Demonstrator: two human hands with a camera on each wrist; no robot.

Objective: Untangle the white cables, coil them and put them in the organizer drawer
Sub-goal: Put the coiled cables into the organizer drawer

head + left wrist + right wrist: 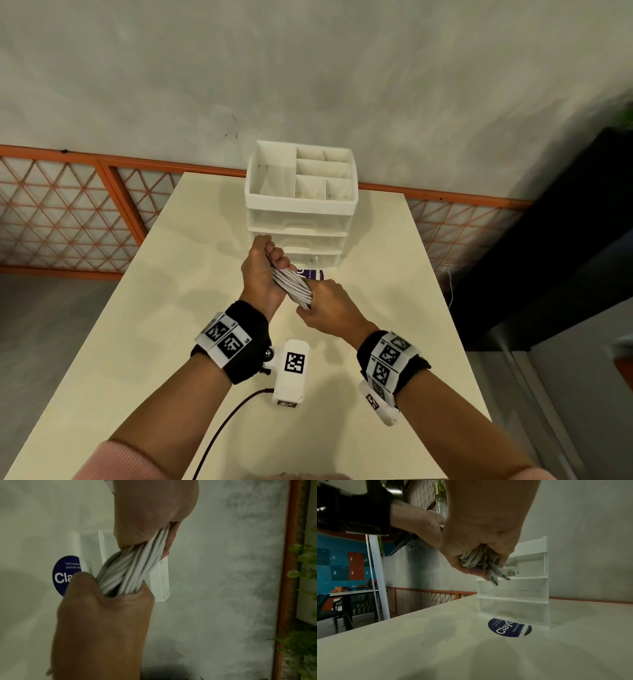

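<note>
A thick bundle of coiled white cables (293,286) (130,569) is stretched between both hands above the table. My left hand (265,270) grips its far end close to the organizer's drawers. My right hand (325,305) grips the near end; cable loops and connector tips (494,573) stick out below its fingers. The white organizer (301,205) (522,588) stands at the back of the table, its clear drawers closed, top tray compartments showing nothing inside.
A round blue sticker (509,628) (310,274) lies on the cream table (171,308) just in front of the organizer. A white camera unit (291,371) with a dark cord hangs by my left wrist. An orange lattice railing (68,212) runs behind.
</note>
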